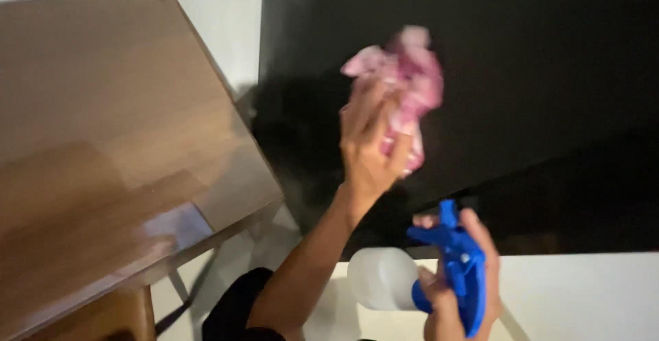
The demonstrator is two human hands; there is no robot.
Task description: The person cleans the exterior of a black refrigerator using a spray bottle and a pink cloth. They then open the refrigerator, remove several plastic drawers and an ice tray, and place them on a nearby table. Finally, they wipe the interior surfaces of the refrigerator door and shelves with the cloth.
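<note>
**Inspector:** Report the left hand.

**Assistant:** The left hand (371,142) is raised in front of a large black panel (522,73). Its fingers are curled shut around a crumpled pink cloth (412,80), which bunches out above and to the right of the palm. The cloth is blurred; whether it touches the panel cannot be told. The forearm runs down to a dark sleeve (237,307) at the bottom edge of the view.

**Inspector:** And the right hand?

**Assistant:** The right hand (460,293) sits lower, near the bottom of the view. It is closed around the blue trigger head of a spray bottle (412,279). The bottle's whitish, translucent body lies sideways and points left, towards the left forearm. One finger appears to rest at the front of the trigger; how far it is pressed cannot be told.

**Inspector:** Position of the two items relative to each other?

**Assistant:** The cloth is high against the black panel; the bottle is below it and slightly right, over a white surface (583,293). The two are apart and do not touch.

**Inspector:** Surroundings?

**Assistant:** A wooden table (103,121) with a glossy top occupies the left side, its corner near the left forearm. A white wall (233,18) shows between the table and the panel.
</note>
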